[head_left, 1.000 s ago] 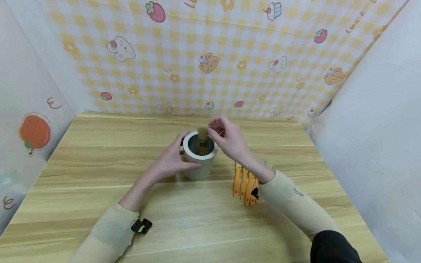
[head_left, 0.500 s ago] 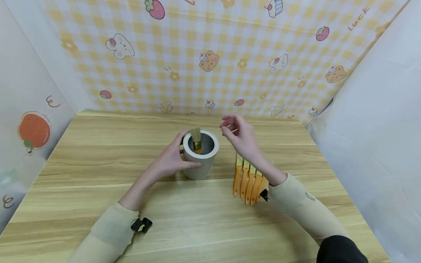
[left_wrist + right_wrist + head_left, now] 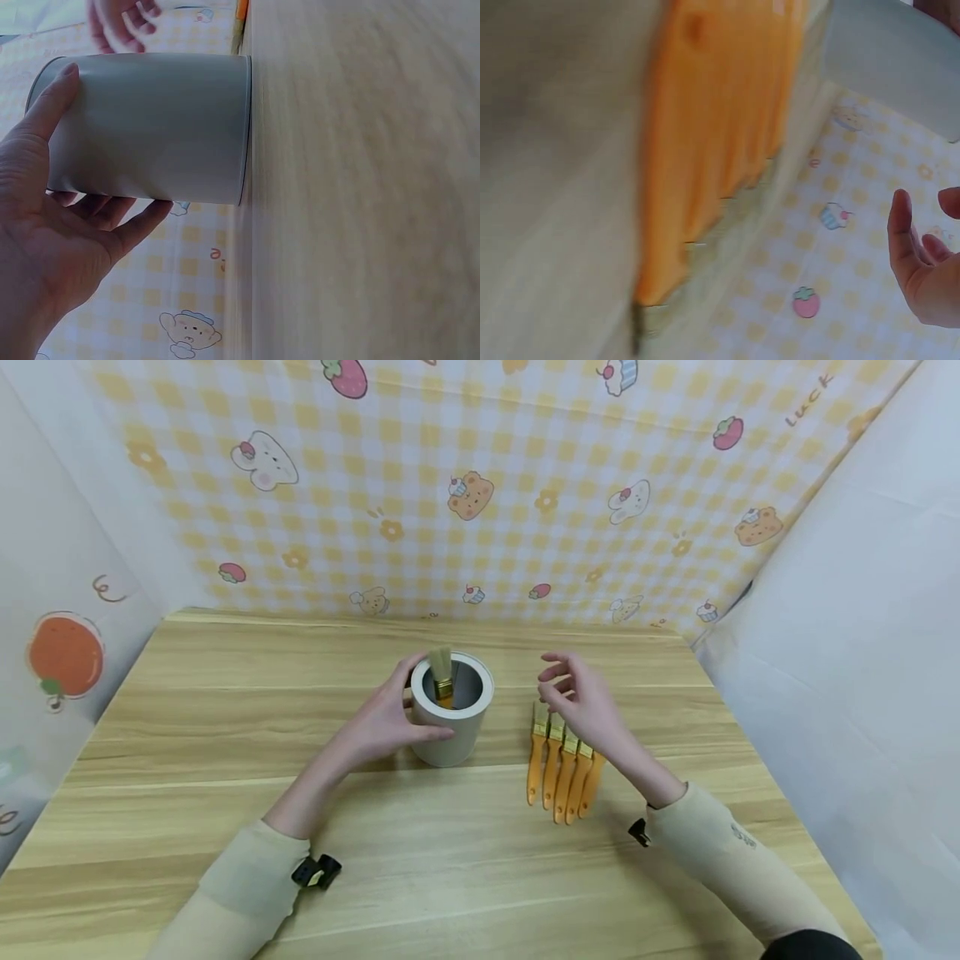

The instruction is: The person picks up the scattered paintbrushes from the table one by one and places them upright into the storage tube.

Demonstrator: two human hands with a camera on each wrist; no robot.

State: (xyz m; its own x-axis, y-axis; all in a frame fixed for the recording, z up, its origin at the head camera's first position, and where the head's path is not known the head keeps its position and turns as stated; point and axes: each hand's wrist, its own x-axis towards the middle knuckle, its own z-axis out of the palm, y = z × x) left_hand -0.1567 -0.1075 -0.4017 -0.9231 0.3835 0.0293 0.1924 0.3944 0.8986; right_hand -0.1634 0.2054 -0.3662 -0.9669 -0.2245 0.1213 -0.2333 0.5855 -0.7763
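Head view: can (image 3: 452, 747) on wood-grain table (image 3: 420, 852), checked backdrop (image 3: 337, 502).

The word "Luck" (image 3: 808, 400) can be read on the checked cloth (image 3: 510, 527) at the far side, high at the right, written aslant in brown letters. Low on the same cloth, just above the far edge of the worktop (image 3: 420, 860), small lettering is printed; in the left wrist view an "a" (image 3: 215, 253) can be made out in it, while the rest cannot be read. Dark print (image 3: 742, 836) is carried by the right sleeve (image 3: 720, 852), but it is too small and blurred to be read.
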